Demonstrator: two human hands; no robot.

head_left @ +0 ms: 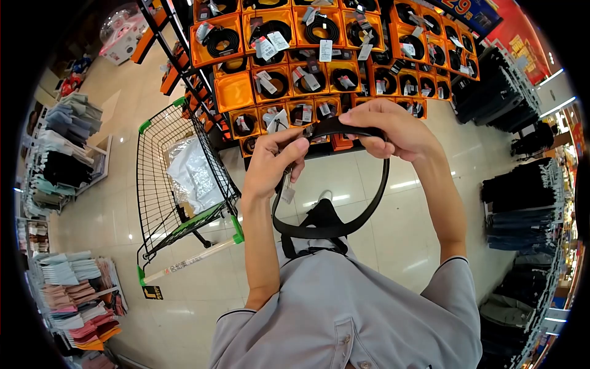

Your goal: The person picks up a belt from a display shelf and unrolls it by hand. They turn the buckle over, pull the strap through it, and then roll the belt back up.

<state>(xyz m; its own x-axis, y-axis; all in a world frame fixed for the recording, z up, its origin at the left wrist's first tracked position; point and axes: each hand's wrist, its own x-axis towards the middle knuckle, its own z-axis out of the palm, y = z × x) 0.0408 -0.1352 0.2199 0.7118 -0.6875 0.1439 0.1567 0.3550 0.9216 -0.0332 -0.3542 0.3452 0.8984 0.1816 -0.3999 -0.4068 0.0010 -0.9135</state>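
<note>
A black belt [344,229] hangs in a wide loop in front of my body, with a pale tag [287,195] dangling on its left side. At the buckle end, my left hand [276,161] has its thumb and fingers closed on the belt. My right hand [387,128] grips the strap a little to the right, thumb over the top and fingers curled round it. Behind both hands stands a rack of orange trays [235,90] holding coiled black belts [268,34] with white tags. One tray at the left shows no belt inside.
A green-handled shopping cart [184,230] stands left, with clear-wrapped white goods [195,175] inside. Folded clothes [77,270] fill stands at far left. Dark trousers [522,190] hang on racks along the right. A pink-and-white machine [121,38] stands at the back left.
</note>
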